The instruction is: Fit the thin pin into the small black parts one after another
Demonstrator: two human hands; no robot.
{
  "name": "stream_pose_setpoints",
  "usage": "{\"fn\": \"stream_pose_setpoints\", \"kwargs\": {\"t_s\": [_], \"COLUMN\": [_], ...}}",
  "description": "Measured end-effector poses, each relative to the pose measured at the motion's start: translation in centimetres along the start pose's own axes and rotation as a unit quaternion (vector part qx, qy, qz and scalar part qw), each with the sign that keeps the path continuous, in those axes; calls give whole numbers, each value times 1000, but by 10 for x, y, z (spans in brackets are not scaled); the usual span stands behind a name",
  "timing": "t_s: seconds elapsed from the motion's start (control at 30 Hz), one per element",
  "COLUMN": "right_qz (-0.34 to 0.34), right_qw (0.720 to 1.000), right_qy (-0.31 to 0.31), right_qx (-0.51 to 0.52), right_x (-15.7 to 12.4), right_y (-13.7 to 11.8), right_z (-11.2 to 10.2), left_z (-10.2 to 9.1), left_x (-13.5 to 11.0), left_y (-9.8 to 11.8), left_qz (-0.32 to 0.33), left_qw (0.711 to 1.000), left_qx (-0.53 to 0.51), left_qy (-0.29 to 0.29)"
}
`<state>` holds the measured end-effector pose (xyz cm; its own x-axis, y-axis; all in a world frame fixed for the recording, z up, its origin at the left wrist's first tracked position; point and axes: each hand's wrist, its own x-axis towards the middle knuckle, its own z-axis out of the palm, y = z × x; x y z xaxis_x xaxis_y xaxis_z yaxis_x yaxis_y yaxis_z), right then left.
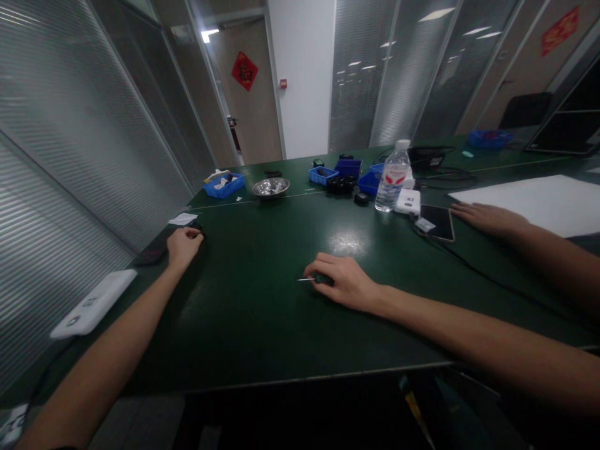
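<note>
As the right hand point(344, 281) grips a screwdriver point(307, 279), the bottle's label point(392, 177) blurs.

Bare left hand point(184, 245), bare right hand point(340, 281); perhaps a dark sleeve point(60, 447).

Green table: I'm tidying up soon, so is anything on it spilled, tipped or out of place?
Nothing stands out. The water bottle stands upright and capped, the steel bowl and the blue bin beside it sit level, and no liquid shows on the table. The right hand holds a thin-tipped tool lying flat.
</note>
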<state>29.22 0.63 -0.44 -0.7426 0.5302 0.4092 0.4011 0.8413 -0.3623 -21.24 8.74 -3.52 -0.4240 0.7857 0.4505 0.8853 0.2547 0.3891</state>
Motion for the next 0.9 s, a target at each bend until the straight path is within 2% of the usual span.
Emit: {"fn": "stream_pose_setpoints", "kwargs": {"t_s": [0.23,0.37,0.67,0.9], "right_qz": [0,0,1,-2], "right_qw": [1000,1000,1000,1000], "right_qy": [-2,-5,-3,-7], "right_qx": [1,0,3,6], "right_x": [0,0,1,1], "right_y": [0,0,-2,-2], "right_z": [-1,0,-1,-2], "left_z": [-2,-4,-6,-10], "left_x": [4,4,-4,-9], "left_y": [-2,-2,2,9], "left_qz": [-33,-30,63,123], "left_qw": [999,999,997,987], "left_qx": [-16,-11,53,105], "left_qy": [-12,-13,-4,-21]}}
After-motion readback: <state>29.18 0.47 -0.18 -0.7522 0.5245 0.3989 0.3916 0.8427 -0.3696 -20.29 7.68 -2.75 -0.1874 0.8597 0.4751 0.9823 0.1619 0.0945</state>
